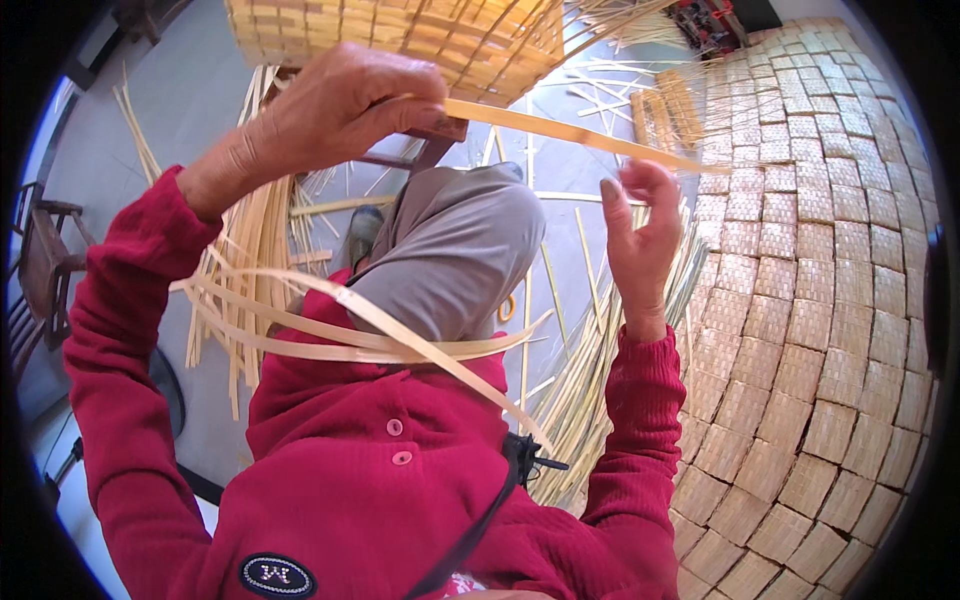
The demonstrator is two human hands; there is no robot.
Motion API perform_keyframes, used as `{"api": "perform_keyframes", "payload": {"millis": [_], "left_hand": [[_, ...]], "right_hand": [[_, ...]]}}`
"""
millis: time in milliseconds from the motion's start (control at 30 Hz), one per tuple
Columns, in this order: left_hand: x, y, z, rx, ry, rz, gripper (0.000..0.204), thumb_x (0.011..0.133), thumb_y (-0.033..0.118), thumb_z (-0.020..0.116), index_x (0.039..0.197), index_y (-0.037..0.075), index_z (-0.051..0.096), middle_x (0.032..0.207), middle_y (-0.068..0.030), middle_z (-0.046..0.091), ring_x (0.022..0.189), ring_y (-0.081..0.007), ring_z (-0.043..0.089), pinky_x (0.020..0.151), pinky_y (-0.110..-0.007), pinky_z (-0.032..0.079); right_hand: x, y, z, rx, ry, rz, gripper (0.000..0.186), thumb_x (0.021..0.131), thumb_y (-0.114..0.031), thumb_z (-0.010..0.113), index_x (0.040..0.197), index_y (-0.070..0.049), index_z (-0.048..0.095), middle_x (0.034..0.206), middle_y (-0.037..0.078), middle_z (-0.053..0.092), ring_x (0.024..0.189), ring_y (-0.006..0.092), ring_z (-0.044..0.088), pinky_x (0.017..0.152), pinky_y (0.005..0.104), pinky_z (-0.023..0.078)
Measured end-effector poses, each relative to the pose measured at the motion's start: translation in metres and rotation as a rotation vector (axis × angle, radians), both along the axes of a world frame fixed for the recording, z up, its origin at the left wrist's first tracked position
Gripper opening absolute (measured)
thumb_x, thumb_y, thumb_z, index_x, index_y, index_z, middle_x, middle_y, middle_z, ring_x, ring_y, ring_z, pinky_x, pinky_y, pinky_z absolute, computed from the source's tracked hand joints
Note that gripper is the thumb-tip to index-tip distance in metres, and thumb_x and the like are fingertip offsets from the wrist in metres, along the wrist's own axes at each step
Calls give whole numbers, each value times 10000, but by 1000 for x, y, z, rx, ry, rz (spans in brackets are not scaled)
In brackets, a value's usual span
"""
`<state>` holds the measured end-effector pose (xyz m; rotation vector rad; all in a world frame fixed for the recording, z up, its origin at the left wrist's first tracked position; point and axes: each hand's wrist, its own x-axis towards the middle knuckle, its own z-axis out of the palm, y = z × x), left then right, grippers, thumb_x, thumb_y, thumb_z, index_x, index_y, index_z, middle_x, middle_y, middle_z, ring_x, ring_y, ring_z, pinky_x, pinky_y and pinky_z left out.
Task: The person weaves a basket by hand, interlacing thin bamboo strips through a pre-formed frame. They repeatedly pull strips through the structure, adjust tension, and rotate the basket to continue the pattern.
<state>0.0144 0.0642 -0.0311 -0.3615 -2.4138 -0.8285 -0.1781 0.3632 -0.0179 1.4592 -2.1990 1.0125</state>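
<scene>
Watching remotely, I note the strip (545, 127) pinched at its near end between thumb and fingers of the left hand (360, 100), the rest jutting out rightward, past the fingertips of the right hand (643, 225). Right grip: thumb and curled fingers slightly apart, just under the strip; can't tell if they touch it. Strip flat, narrow, yellow-tan, with a darker brown band partway along. Its left end is hidden in the fist; far tip thin, hard to make out against the mats (790, 250). Right fingers blurred. Basket (470, 45) cut off above.
</scene>
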Motion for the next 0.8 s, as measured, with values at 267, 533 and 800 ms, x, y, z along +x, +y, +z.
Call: {"api": "perform_keyframes", "payload": {"millis": [267, 533, 800], "left_hand": [[-18, 20, -41, 273, -365, 130, 166, 998, 189, 651, 1048, 31, 647, 738, -119, 601, 647, -227, 596, 620, -358, 480], [19, -49, -110, -223, -310, 397, 219, 932, 216, 677, 1113, 103, 627, 848, -172, 691, 794, -386, 682, 649, -475, 522], [56, -74, -124, -625, 95, 621, 225, 859, 126, 614, 1073, 75, 660, 761, -89, 627, 680, -258, 656, 583, -389, 520]], "right_hand": [[8, -50, -37, -395, -1400, 312, 365, 1098, -275, 500, 1212, 42, 641, 1001, 118, 705, 864, 179, 719, 744, 299, 611], [-71, -28, -105, -446, -1311, 142, 315, 1089, -261, 517, 1203, -3, 656, 980, 112, 709, 911, 219, 725, 827, 352, 626], [-78, -54, -123, -19, -731, 26, 210, 1035, -160, 608, 1185, -22, 659, 1062, 97, 684, 946, 223, 686, 862, 343, 578]]}}
